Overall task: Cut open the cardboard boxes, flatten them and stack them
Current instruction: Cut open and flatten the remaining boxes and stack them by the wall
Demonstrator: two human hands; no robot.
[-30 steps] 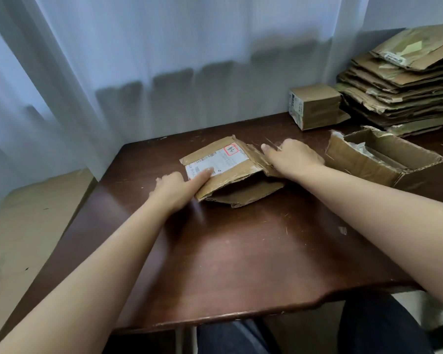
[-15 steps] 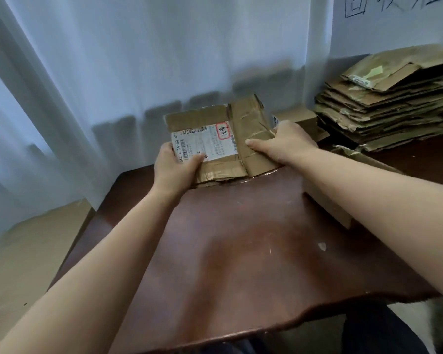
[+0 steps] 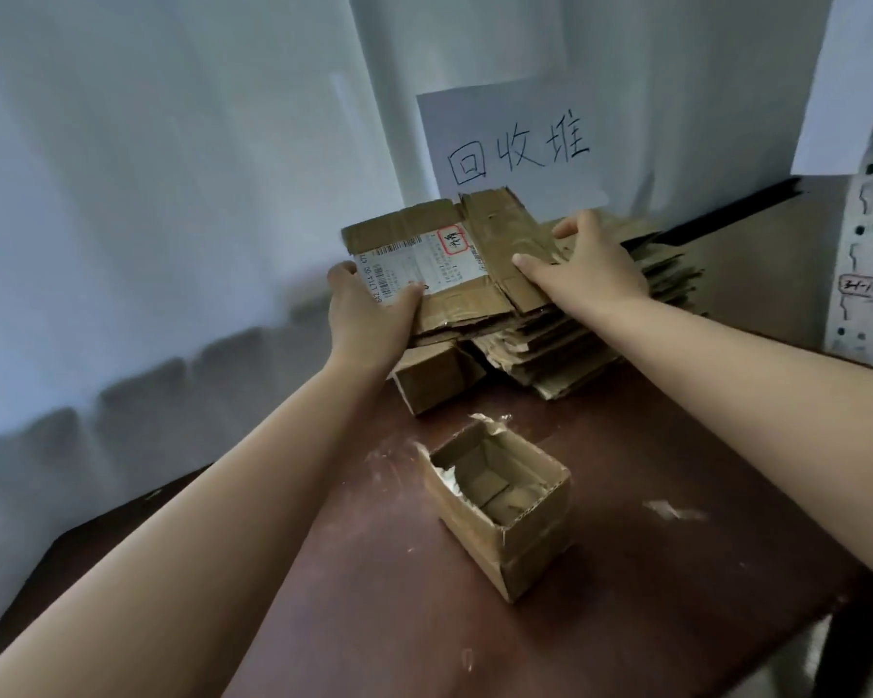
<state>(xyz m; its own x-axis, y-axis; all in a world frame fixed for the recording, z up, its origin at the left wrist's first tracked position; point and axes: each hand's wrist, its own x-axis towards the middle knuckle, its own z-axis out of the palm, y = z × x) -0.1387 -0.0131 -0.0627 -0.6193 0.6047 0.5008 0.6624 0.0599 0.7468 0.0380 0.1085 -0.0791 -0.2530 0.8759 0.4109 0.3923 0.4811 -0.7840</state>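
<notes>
Two hands — left hand (image 3: 369,314), right hand (image 3: 583,269) — grip one flattened brown cardboard box with white label (image 3: 454,267), fingers curled round its edges. Position: over stack of flattened brown cardboard (image 3: 601,340).

A white paper sign (image 3: 510,148) on the wall behind the cardboard pile reads "回收堆" in black handwriting. The shipping label (image 3: 424,262) on the flattened box carries a barcode, partly legible digits "714 00 477" and a red-framed handwritten mark, unreadable. A small tag (image 3: 857,284) on the white rack reads roughly "3-1-1".

Dim, cool daylight through the curtain (image 3: 147,193), soft shadows, slight motion blur, wide-angle bending at the edges
</notes>
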